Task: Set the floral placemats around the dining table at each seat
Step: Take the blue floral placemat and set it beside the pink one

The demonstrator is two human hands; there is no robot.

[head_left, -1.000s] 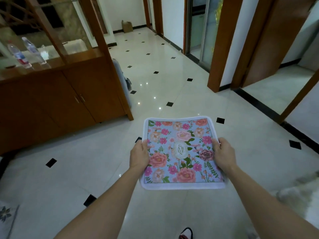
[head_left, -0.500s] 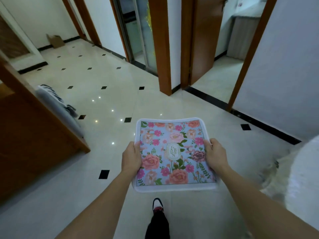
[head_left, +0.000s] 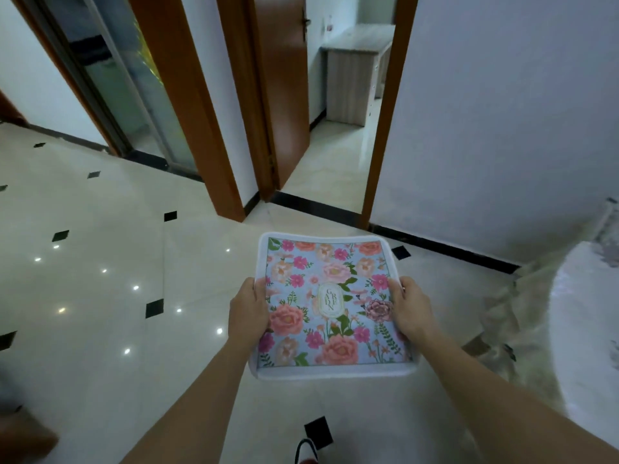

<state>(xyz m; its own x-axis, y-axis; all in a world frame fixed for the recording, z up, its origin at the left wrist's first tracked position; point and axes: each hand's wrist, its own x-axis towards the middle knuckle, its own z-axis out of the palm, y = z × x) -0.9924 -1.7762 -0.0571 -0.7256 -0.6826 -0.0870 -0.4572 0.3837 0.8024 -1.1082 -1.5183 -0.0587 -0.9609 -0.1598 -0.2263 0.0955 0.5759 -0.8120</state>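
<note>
We hold one floral placemat [head_left: 331, 306] flat above the floor [head_left: 100, 296], left hand [head_left: 249, 313] and right hand [head_left: 410, 311] gripping opposite edges (none laid that we can see); every seat seems left to do.

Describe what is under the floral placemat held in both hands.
Below the floral placemat, held in the air by the left hand and right hand, glossy tiled floor shows around its edges. The floor straight beneath, and the fingers under the mat, are covered.
</note>
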